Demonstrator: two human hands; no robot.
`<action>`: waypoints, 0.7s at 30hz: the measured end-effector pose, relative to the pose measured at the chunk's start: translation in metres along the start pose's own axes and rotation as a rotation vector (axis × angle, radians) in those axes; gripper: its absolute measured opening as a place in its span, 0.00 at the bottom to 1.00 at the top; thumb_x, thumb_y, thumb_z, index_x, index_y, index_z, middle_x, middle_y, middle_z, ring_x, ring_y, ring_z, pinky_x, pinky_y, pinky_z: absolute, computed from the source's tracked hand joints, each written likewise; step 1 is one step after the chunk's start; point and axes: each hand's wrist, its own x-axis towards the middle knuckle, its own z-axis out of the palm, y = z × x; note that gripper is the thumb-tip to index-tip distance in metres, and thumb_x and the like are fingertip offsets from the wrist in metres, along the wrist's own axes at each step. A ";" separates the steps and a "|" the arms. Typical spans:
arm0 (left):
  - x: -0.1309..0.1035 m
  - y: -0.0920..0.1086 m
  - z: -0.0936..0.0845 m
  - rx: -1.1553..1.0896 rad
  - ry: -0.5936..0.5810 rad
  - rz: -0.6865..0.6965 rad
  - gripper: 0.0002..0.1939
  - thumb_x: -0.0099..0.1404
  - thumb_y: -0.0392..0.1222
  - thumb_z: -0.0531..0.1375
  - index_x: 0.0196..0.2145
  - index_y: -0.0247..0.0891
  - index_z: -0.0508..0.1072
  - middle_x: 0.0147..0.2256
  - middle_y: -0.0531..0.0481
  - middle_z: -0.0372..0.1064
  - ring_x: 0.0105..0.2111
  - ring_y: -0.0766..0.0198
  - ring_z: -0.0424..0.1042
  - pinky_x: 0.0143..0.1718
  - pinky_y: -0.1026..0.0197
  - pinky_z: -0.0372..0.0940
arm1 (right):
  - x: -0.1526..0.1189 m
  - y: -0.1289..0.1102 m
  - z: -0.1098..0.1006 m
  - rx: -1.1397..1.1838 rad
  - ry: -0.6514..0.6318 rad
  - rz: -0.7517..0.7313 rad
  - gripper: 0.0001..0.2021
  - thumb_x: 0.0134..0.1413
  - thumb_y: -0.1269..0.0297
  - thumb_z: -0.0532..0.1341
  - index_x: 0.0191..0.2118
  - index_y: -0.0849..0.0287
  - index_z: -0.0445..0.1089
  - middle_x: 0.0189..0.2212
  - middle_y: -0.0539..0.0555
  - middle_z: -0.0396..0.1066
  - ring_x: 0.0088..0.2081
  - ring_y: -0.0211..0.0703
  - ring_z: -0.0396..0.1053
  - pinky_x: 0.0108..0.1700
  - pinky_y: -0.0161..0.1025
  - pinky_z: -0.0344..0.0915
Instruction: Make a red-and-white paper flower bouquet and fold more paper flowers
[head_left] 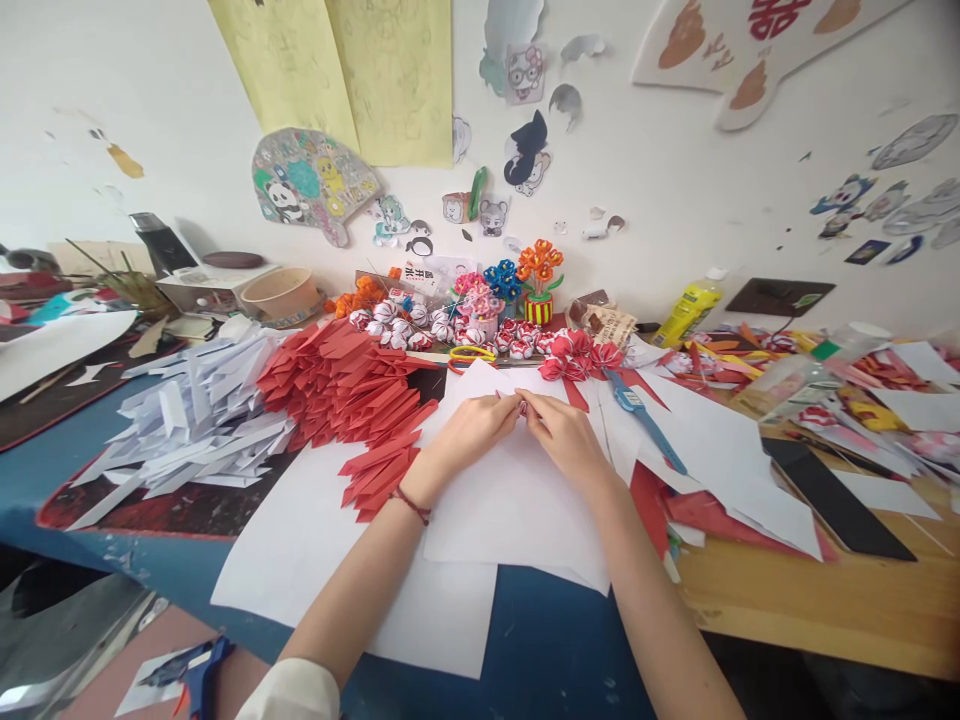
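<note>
My left hand (484, 420) and my right hand (555, 425) meet above white paper sheets (517, 520), fingertips pinched together. Between them is a small red-and-white paper piece (523, 408), mostly hidden by the fingers. To the left of my left hand lies a heap of folded red paper strips (337, 385), and beyond it a heap of folded white paper strips (199, 415). Just past my hands sit red-and-white paper balls (574, 352) and a yellow-handled tool (471, 353), perhaps scissors. A blue watch (649, 420) rests right of my right hand.
Paper flowers in a striped pot (538, 308) stand against the wall. A yellow bottle (690, 308), a clear plastic bottle (795, 385) and a black phone-like slab (836, 498) are at the right. A round tub (281, 297) and a dark flask (161, 243) stand back left.
</note>
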 end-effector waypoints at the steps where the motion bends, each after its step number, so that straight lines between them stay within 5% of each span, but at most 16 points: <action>1: 0.000 0.000 0.000 0.003 0.004 0.000 0.10 0.71 0.38 0.48 0.41 0.36 0.69 0.30 0.49 0.71 0.30 0.63 0.71 0.32 0.65 0.61 | 0.000 0.000 0.000 0.005 0.000 -0.001 0.18 0.64 0.70 0.52 0.57 0.56 0.67 0.47 0.55 0.75 0.45 0.47 0.74 0.45 0.42 0.69; 7: -0.001 0.003 0.008 0.079 0.040 -0.079 0.10 0.68 0.35 0.51 0.42 0.35 0.71 0.29 0.47 0.73 0.29 0.62 0.72 0.31 0.64 0.61 | 0.000 -0.002 0.003 -0.028 0.025 -0.035 0.18 0.63 0.71 0.53 0.56 0.56 0.67 0.47 0.55 0.75 0.45 0.46 0.73 0.47 0.42 0.69; 14: -0.005 0.002 0.013 0.129 0.111 -0.127 0.11 0.68 0.37 0.52 0.41 0.40 0.74 0.30 0.49 0.75 0.30 0.62 0.73 0.28 0.63 0.56 | 0.000 -0.003 0.006 -0.125 0.219 -0.148 0.11 0.60 0.73 0.56 0.44 0.58 0.74 0.39 0.55 0.76 0.41 0.45 0.72 0.44 0.41 0.67; 21: -0.010 -0.001 0.007 0.189 0.039 0.055 0.08 0.68 0.36 0.53 0.38 0.39 0.72 0.29 0.50 0.72 0.30 0.62 0.69 0.29 0.60 0.55 | -0.006 0.003 0.005 -0.120 0.098 -0.165 0.11 0.58 0.74 0.56 0.29 0.57 0.72 0.29 0.54 0.74 0.34 0.43 0.70 0.35 0.38 0.64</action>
